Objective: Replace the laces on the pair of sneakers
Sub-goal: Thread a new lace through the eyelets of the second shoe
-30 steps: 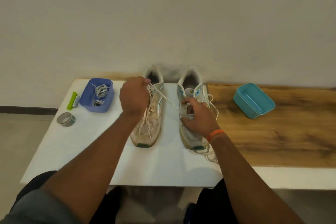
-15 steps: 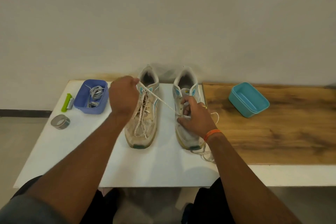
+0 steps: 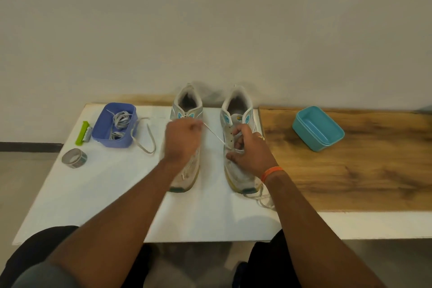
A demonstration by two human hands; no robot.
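At the centre of the frame we see two worn white sneakers side by side on the white surface (image 3: 98, 196), where the left hand (image 3: 182, 141), fingers curled, pinches a white lace (image 3: 214, 134) drawn taut across the gap from the right sneaker (image 3: 236, 124). The right hand (image 3: 251, 152) rests on that sneaker, fingers bent around the eyelet area, while the left sneaker (image 3: 187, 105) lies partly under the left hand. At centre left we note a purple bin (image 3: 112, 140) of laces, a green tool (image 3: 81, 133) and a tape roll (image 3: 74, 158); a teal tub (image 3: 313, 140) stands at right on the wood.
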